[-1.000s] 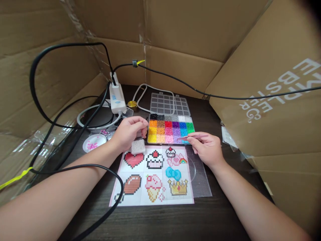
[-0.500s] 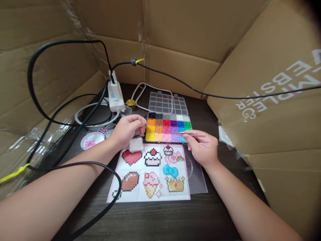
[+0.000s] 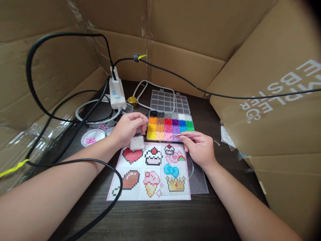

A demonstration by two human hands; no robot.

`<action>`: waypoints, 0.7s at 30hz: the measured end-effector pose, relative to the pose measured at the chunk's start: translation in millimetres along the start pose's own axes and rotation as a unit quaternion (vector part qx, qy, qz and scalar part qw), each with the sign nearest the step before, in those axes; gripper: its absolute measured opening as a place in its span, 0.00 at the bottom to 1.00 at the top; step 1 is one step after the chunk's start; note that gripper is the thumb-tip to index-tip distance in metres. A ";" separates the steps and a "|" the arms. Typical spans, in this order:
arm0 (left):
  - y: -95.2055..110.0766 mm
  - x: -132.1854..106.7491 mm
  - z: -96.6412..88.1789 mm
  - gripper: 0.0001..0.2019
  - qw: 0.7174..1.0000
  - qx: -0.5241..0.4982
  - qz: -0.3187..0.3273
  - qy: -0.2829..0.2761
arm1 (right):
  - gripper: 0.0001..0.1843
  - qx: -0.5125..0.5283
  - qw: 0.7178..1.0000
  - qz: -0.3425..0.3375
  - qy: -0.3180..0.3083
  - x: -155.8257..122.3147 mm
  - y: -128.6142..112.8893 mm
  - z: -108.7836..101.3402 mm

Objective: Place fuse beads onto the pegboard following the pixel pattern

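My right hand (image 3: 200,147) pinches pink tweezers (image 3: 189,136). Their tip points left, over the pink and purple compartments at the near side of the bead box (image 3: 160,141), whose many compartments hold beads sorted by colour. By the box's left edge, my left hand (image 3: 132,127) is closed with its fingers curled; anything inside them is hidden. Just below that hand is a small clear case of whitish beads (image 3: 137,143), overlapping the top of the pattern sheet (image 3: 152,197). The sheet shows pixel pictures, including a heart, cupcake, ice cream and crown.
A white dish with pink beads (image 3: 93,137) stands left of my left forearm. Behind are a power strip (image 3: 117,95), a yellow round container (image 3: 132,101) and looping cables. A clear pegboard (image 3: 199,180) lies right of the sheet. One black cable (image 3: 121,184) crosses my left forearm; cardboard walls surround the table.
The tweezers and my right hand have shifted slightly left, taking the tip from the purple beads toward the pink ones. My left hand stays closed beside the box. The view has shifted slightly.
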State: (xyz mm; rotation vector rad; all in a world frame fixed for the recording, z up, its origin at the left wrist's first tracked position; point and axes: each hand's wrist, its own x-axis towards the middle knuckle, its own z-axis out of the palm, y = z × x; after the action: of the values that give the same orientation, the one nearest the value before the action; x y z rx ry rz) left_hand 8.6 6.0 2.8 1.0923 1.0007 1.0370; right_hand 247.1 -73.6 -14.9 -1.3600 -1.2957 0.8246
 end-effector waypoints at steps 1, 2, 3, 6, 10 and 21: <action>0.0 0.1 0.1 0.02 1.000 0.000 0.000 0.000 | 0.10 0.002 1.000 0.004 -0.001 0.2 0.0 0.0; 0.1 0.1 0.2 0.02 1.000 0.001 0.000 0.000 | 0.10 0.005 1.000 0.008 -0.002 0.4 -0.1 0.1; 0.1 0.1 0.4 0.02 1.000 0.002 0.000 0.001 | 0.09 0.006 1.000 0.009 -0.002 0.6 0.0 0.2; 0.0 0.2 1.0 0.02 1.000 0.004 -0.002 0.002 | 0.09 0.006 1.000 0.010 0.002 1.2 0.3 0.9; -0.8 0.7 0.5 0.02 1.000 0.003 0.000 -0.003 | 0.09 0.008 1.000 0.014 0.000 1.7 0.8 1.4; -1.9 1.3 -1.4 0.02 1.000 0.002 0.001 -0.004 | 0.10 0.009 1.000 0.009 0.001 2.2 1.6 0.4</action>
State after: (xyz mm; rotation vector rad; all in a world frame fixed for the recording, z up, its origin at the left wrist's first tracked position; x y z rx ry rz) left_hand 7.8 7.3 0.6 1.0988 0.9964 1.0318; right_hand 247.6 -71.2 -16.1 -1.3599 -1.2733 0.8456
